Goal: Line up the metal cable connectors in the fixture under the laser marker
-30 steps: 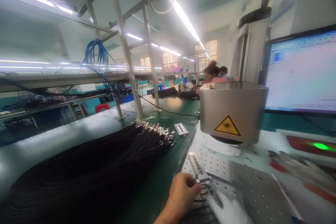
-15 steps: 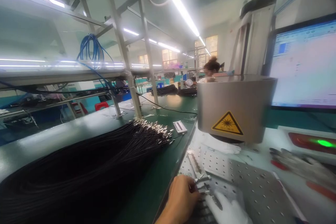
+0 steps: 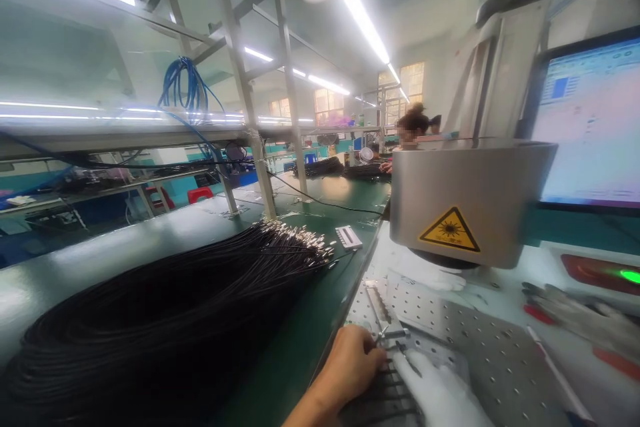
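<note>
My left hand point(image 3: 353, 361), bare, is closed, its thumb and fingers pinched at a thin black cable with a metal end point(image 3: 383, 333). My right hand point(image 3: 440, 387), in a white glove, is beside it, closed around another dark cable end point(image 3: 409, 359); part of its grip is hidden. Both hands are at a metal fixture point(image 3: 379, 303) on the perforated plate point(image 3: 480, 340). Below and between them lie several black cables point(image 3: 395, 390), side by side. To the left, a large coiled bundle of black cables point(image 3: 165, 307) rests on the green table, silver tips toward the far side.
Over the plate hangs a grey laser head point(image 3: 465, 193) with a yellow warning triangle. A monitor point(image 3: 590, 127) stands at right, above grey gloves point(image 3: 575, 313) and a green-lit box point(image 3: 600, 271). A small white card point(image 3: 349, 237) lies by the bundle. Another person point(image 3: 413, 125) sits farther back.
The view has turned slightly left, so the scene sits farther right. My hands stay at the fixture, with the metal ends between them shifted slightly.
</note>
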Tool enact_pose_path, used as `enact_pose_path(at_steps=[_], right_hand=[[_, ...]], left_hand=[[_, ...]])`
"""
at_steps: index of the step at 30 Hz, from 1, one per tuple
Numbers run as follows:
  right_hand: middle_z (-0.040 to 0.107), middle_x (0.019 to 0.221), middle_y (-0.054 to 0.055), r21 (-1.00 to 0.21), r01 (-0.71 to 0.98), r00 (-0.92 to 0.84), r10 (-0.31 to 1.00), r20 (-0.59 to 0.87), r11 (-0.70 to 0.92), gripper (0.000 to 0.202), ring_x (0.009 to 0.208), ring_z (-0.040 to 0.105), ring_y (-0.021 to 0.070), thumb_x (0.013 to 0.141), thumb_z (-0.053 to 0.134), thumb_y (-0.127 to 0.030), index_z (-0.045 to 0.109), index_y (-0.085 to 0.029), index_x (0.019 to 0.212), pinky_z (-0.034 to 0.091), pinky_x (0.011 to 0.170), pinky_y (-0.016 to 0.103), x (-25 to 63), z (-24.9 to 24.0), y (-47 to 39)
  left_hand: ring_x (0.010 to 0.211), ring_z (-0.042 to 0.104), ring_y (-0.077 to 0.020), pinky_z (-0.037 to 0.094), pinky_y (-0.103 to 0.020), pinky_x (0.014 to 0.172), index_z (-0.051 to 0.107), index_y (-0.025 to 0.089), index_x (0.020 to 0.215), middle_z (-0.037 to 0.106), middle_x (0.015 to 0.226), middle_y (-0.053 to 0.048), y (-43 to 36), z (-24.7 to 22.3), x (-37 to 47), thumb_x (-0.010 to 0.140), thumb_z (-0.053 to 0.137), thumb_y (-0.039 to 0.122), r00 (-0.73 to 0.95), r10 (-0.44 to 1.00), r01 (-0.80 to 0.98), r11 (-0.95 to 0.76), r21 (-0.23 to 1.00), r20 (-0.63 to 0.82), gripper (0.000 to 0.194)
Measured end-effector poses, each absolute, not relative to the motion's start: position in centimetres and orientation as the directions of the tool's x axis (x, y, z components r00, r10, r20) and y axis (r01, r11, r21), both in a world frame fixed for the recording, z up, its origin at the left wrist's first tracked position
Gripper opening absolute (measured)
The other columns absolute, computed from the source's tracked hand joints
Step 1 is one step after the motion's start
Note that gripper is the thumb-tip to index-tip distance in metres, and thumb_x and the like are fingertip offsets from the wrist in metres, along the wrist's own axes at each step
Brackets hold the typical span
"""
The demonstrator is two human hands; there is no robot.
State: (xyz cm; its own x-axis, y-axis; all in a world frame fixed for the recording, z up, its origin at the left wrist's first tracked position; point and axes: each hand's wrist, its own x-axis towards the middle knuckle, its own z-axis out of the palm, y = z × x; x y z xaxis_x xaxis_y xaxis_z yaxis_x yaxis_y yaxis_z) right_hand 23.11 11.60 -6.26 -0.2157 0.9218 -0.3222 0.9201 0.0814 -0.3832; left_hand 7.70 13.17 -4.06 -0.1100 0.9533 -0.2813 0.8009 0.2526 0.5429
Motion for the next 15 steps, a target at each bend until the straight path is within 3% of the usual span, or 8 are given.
enact_pose_path(at_steps=[6, 9, 11, 15], right_hand=[[0.015, 0.149, -0.006, -0.366, 0.927, -0.215, 0.912, -0.350, 0.078, 0.084, 0.126, 0.032, 0.0213, 0.080, -0.003, -0.010, 0.037, -0.043, 0.146, 0.034, 0.111, 0.045, 22.7, -6.9, 12.5], [0.024, 0.146, 0.001, -0.360, 0.927, -0.235, 0.915, -0.329, 0.108, 0.086, 0.128, 0.032, 0.0230, 0.079, -0.005, -0.009, 0.039, -0.036, 0.148, 0.032, 0.113, 0.048, 22.7, -6.3, 12.1], [0.026, 0.146, -0.001, -0.414, 0.903, -0.255, 0.919, -0.302, 0.115, 0.082, 0.132, 0.030, 0.0228, 0.081, -0.002, -0.011, 0.042, -0.033, 0.147, 0.028, 0.118, 0.049, 22.9, -5.8, 11.4], [0.010, 0.149, -0.017, -0.638, 0.769, -0.121, 0.970, -0.211, -0.043, 0.075, 0.148, 0.012, 0.0086, 0.086, 0.005, -0.016, 0.034, -0.039, 0.150, 0.018, 0.134, 0.030, 24.1, -7.6, 10.5]], left_hand=[[0.085, 0.027, 0.0068, 0.015, -0.012, 0.078, 0.058, 0.012, 0.101, 0.051, 0.112, 0.002, 13.2, -4.6, 8.6, 0.083, 0.045, 0.031, -0.158, 0.940, 0.787, 0.304, 0.537, -0.301, 0.029], [0.088, 0.026, 0.0059, 0.014, -0.013, 0.080, 0.056, 0.010, 0.101, 0.050, 0.114, 0.001, 12.9, -4.9, 8.9, 0.084, 0.044, 0.029, -0.169, 0.951, 0.769, 0.292, 0.569, -0.261, 0.028], [0.088, 0.028, 0.0062, 0.015, -0.011, 0.079, 0.058, 0.010, 0.101, 0.050, 0.114, 0.001, 12.8, -5.0, 8.8, 0.082, 0.046, 0.029, -0.173, 0.954, 0.755, 0.289, 0.588, -0.247, 0.029], [0.083, 0.038, 0.0076, 0.023, -0.008, 0.075, 0.063, 0.014, 0.103, 0.056, 0.106, 0.002, 13.0, -4.6, 7.7, 0.075, 0.052, 0.030, -0.151, 0.956, 0.705, 0.282, 0.650, -0.251, 0.034]])
